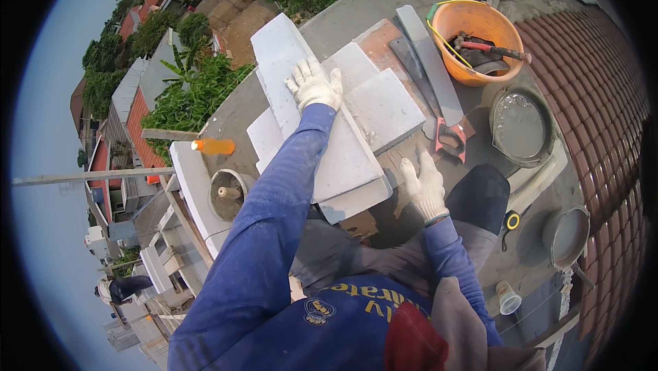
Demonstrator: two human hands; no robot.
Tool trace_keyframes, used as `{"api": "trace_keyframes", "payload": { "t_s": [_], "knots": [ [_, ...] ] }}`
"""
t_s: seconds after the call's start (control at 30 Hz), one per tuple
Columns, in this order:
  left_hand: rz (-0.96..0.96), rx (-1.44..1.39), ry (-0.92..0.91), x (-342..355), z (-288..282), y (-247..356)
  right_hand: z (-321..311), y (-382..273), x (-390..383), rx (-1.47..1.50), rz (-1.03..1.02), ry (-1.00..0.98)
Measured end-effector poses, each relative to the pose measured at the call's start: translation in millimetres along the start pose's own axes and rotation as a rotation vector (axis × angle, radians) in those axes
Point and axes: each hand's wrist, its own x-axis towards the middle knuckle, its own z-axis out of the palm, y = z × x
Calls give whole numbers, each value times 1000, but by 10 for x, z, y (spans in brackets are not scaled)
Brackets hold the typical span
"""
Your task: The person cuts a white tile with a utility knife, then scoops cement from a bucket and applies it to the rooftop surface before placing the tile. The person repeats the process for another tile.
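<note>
We seem to be steadying the long block [345,150], left hand [315,85] splayed on it, right hand [423,188] loosely spread; shifting it likely needs both.

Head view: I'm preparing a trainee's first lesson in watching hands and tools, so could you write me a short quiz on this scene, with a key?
1. Multiple choice: the gloved left hand rests on
A the tape measure
B the long pale block
C the roof tiles
2. True or false: the red-handled saw lies outside the orange bucket.
3. Short answer: what, if anything, shows in the grip of the gloved right hand?

Key
1: B
2: True
3: Nothing visible
</note>
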Motion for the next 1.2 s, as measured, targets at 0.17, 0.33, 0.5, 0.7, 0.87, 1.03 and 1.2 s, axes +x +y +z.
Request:
{"api": "trace_keyframes", "payload": {
  "t_s": [0.17,0.33,0.5,0.7,0.87,1.03,1.2],
  "knots": [
    [371,13,-170,-1409,-356,801,-41,200,189,269,121,121],
    [759,-295,-610,-2211,-622,1080,55,501,400,835,360,197],
    [482,-467,-62,-1979,-950,429,-79,462,437,815,417,57],
    [-376,-167,20,-1373,-432,-806,557,-460,516,21,18,-349],
    [-547,-360,-131,-1361,-568,-552,757,-740,903,-167,15,-451],
    [-611,-404,-139,-1333,-447,-691,971,-768,1174,-54,20,-507],
    [-631,-410,-115,-1314,-299,-727,1014,-832,1327,-48,103,-548]
  ]
}}
